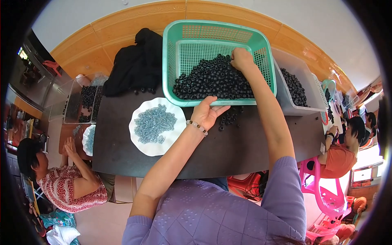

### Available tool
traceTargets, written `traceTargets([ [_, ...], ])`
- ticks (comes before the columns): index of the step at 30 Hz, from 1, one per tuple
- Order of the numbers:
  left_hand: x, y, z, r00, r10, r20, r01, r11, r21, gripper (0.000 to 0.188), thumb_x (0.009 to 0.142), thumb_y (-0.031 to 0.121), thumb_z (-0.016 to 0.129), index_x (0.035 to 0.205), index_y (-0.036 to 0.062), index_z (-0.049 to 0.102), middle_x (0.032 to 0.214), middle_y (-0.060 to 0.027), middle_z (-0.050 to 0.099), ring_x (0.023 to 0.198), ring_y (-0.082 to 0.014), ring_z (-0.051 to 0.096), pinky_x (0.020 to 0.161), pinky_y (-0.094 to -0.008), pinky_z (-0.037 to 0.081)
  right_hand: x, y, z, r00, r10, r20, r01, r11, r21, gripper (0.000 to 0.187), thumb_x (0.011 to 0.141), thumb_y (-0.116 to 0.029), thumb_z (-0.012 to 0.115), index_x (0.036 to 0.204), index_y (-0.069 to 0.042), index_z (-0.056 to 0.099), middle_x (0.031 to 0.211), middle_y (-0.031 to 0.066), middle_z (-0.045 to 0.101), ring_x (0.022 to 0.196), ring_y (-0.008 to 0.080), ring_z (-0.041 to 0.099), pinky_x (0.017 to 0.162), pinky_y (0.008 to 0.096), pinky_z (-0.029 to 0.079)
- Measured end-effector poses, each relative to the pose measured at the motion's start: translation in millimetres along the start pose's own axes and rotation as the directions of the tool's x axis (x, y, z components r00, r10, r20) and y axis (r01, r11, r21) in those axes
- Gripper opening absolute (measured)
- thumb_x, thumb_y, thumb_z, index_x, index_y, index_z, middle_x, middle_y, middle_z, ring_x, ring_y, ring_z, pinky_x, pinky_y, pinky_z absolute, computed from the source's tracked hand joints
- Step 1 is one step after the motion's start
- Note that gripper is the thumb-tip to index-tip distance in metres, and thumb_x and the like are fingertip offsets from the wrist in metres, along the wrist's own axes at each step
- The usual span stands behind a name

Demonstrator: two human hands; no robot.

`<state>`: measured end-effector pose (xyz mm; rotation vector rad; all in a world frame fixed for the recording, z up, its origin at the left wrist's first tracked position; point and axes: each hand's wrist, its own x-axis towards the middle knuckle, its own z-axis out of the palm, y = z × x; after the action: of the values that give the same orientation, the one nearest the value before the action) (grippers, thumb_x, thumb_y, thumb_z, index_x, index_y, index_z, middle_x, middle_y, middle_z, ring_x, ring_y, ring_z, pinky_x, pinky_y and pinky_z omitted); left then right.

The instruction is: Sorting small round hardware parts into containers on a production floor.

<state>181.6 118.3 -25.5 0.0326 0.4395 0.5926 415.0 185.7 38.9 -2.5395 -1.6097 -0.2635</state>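
Observation:
A green plastic basket (173, 45) at the back of the table holds a heap of small black hollow round pieces (216, 79). My right hand (241, 59) is inside it, at the heap's upper right edge. Its fingers are curled closed, and whatever they hold is hidden. Palm up at the basket's front rim, my left hand (206, 113) has its fingers stretched out to the right, with nothing visible in the palm. Left of that hand, a white scalloped plate (136, 139) carries many small clear bluish pieces (155, 123).
Loose black pieces (228, 117) lie before the basket. A translucent bin (288, 107) stands to its right, black cloth (134, 61) to its left. People sit at the left (75, 183) and right (341, 161). A pink chair (326, 196) is behind right.

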Motion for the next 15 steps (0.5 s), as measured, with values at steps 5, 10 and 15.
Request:
traceTargets([
  [5,1.2,3.6,4.4,1.0,0.0,0.012,0.0,1.0,0.001,0.028,0.083,-0.007,0.054,0.105,-0.0092,0.037,0.113,-0.0275,0.048,0.108,-0.0433,0.052,0.093,-0.0612,0.044,0.2,1.6,10.3,1.0,0.003,-0.008,-0.003,1.0,0.007,0.017,0.068,-0.013,0.068,0.082,-0.004,0.065,0.093,0.0197,0.065,0.089,0.036,0.062,0.078,0.0422,0.051],
  [10,2.4,6.4,9.3,1.0,-0.009,0.016,0.009,1.0,-0.005,0.031,0.082,-0.007,0.054,0.107,-0.0094,0.035,0.115,-0.0288,0.047,0.111,-0.0437,0.05,0.094,-0.0614,0.043,0.2,9.9,12.0,0.986,-0.062,0.153,0.049,0.995,0.086,0.023,0.07,-0.009,0.064,0.091,0.001,0.064,0.101,0.0225,0.063,0.097,0.0369,0.06,0.084,0.0422,0.05],
  [15,1.5,5.7,13.6,1.0,-0.002,0.005,0.002,1.0,0.031,0.029,0.083,-0.004,0.053,0.107,-0.0083,0.037,0.111,-0.0263,0.05,0.106,-0.0419,0.053,0.093,-0.0581,0.045,0.4,21.1,24.1,0.984,-0.119,0.134,0.096,0.981,0.167,0.019,0.067,-0.008,0.064,0.084,0.001,0.064,0.096,0.0237,0.063,0.092,0.0377,0.061,0.082,0.0424,0.05],
])
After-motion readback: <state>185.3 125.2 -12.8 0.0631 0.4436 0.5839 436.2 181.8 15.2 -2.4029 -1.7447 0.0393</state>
